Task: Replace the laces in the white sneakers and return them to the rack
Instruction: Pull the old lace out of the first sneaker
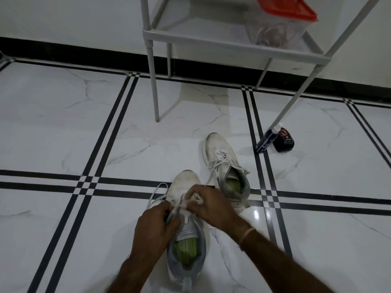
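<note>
Your left hand (156, 225) sits over the near white sneaker with the grey collar and green insole (186, 182), its fingers curled and pinching the pale grey-white lace (157, 192) at the left edge of the tongue. Your right hand (209, 203) is just across from it, fingers bent and pinching a short piece of the same lace above the upper eyelets. The two hands nearly touch over the middle of the shoe. A loop of that lace trails out to the left of the toe and lies on the floor.

This sneaker stands upright on the white marble-look tiled floor with black stripe lines (63, 134), toe pointing away from you and heel close to your body. The second white sneaker of the pair (220, 149) stands just beyond and to the right of it, also upright, toe away from you, with its laces threaded and lying loose across the top.

A thin tan band (247, 234) circles your right wrist.

Further back, the grey tube-framed rack (152, 37) stands against the wall, and a clear plastic box with a red lid (283, 15) rests on its lowest visible shelf. Beside the rack's right front leg, a dark bottle with a white cap (267, 138) and a small black container (284, 141) sit together on the floor, well apart from the shoes
</note>
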`<state>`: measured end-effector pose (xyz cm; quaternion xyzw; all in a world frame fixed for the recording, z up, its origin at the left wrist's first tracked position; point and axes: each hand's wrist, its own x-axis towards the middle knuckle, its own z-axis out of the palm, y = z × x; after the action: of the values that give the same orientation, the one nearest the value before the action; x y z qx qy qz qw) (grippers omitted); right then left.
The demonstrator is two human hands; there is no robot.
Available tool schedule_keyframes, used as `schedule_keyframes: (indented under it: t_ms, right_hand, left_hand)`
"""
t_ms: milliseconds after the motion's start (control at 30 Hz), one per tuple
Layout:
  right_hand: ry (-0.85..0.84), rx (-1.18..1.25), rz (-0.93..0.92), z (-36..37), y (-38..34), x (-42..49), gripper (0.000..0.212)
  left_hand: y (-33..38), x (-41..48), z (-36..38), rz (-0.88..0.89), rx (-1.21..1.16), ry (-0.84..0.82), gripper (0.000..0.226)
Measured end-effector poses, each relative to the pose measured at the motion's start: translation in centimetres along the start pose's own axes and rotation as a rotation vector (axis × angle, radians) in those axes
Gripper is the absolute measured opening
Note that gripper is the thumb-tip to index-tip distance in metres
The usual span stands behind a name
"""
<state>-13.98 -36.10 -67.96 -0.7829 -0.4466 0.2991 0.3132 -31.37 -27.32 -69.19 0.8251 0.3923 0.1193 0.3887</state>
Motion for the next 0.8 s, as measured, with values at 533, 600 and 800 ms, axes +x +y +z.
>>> schedule_keyframes:
  t_ms: [533, 600, 800]
  right_hand:
    - [0.093, -0.027, 0.054, 0.5, 0.0, 0.1, 0.023]
    - [0.207, -0.248, 0.123, 0.9, 0.6, 0.1, 0.028]
    - [0.465, -0.689, -0.104, 0.7, 0.1, -0.2, 0.042]
  left_hand:
    - [0.2, 0.0, -0.1, -0.047, 0.054, -0.056, 0.018]
    - [0.1, -0.1, -0.1, -0.04, 0.067, -0.033, 0.018]
    - [0.1, -0.6, 0.2, -0.067, 0.077, 0.029, 0.012]
